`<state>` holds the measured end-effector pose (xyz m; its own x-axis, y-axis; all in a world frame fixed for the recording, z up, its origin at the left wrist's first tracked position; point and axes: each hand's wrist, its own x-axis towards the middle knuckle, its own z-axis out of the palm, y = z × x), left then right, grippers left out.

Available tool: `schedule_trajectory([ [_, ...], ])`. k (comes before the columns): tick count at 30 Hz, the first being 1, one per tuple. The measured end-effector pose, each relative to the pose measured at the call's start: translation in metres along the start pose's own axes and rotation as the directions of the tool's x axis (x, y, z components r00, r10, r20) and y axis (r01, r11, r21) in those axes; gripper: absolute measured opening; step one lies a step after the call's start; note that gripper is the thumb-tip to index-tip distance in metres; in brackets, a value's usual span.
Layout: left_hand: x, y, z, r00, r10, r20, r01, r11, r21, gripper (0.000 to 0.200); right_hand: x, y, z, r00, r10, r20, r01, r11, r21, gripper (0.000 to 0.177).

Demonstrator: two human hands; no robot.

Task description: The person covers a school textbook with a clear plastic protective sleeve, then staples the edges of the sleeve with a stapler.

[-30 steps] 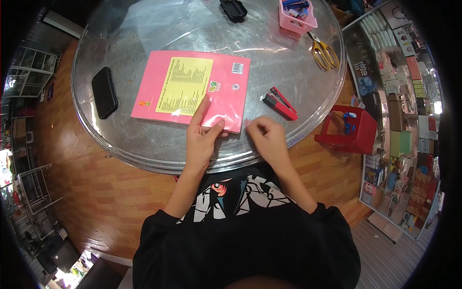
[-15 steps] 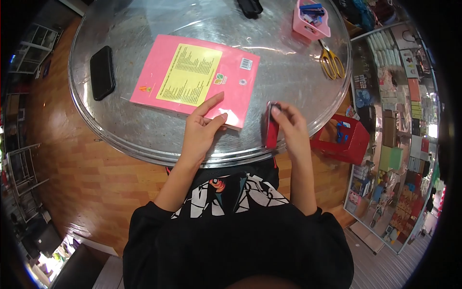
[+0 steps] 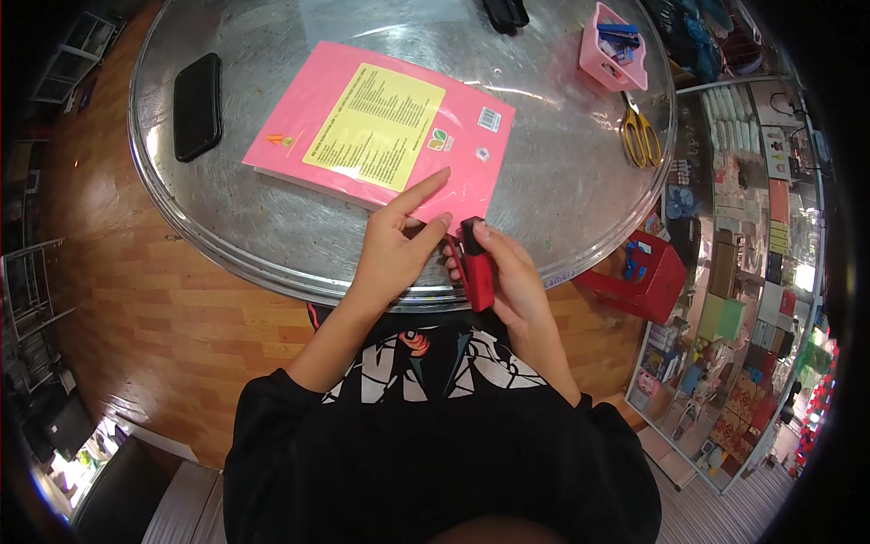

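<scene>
A pink book (image 3: 462, 154) with a yellow text panel lies at an angle on the round metal table (image 3: 562, 181). My left hand (image 3: 399, 245) pinches its near edge, with the thumb and index finger on the cover and the other fingers partly hidden beneath. In my right hand (image 3: 512, 272) is a red and black stapler (image 3: 478, 276), its black end touching or very close to the book's near right corner. Whether its jaws are around the pages cannot be made out.
A black phone (image 3: 197, 107) lies at the table's left. Yellow-handled scissors (image 3: 640, 140) and a pink basket (image 3: 591, 63) of small items are at the right, a black case (image 3: 506, 15) at the far edge. Beyond the rim stands a red box (image 3: 654, 286).
My right hand has brought the stapler leftward to the book's near corner. The stapler now looks opened in a V shape. My left hand keeps its hold on the book.
</scene>
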<state>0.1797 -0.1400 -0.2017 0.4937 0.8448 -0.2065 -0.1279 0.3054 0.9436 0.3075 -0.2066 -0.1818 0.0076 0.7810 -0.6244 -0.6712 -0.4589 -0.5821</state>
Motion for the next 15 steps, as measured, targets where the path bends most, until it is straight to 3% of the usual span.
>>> schedule_trajectory([
  [7,-0.0007,0.0068,0.0023,1.0,-0.02,-0.008,0.02,0.999,-0.042,0.046,0.0074,0.0027,-0.0027,0.997,-0.073,-0.011,0.074,0.997,0.025,0.024],
  [15,-0.001,0.0053,0.0011,0.999,-0.039,0.026,0.041,0.997,-0.069,0.044,0.0107,0.0057,-0.0005,0.985,-0.096,-0.143,0.093,0.995,-0.028,0.019],
])
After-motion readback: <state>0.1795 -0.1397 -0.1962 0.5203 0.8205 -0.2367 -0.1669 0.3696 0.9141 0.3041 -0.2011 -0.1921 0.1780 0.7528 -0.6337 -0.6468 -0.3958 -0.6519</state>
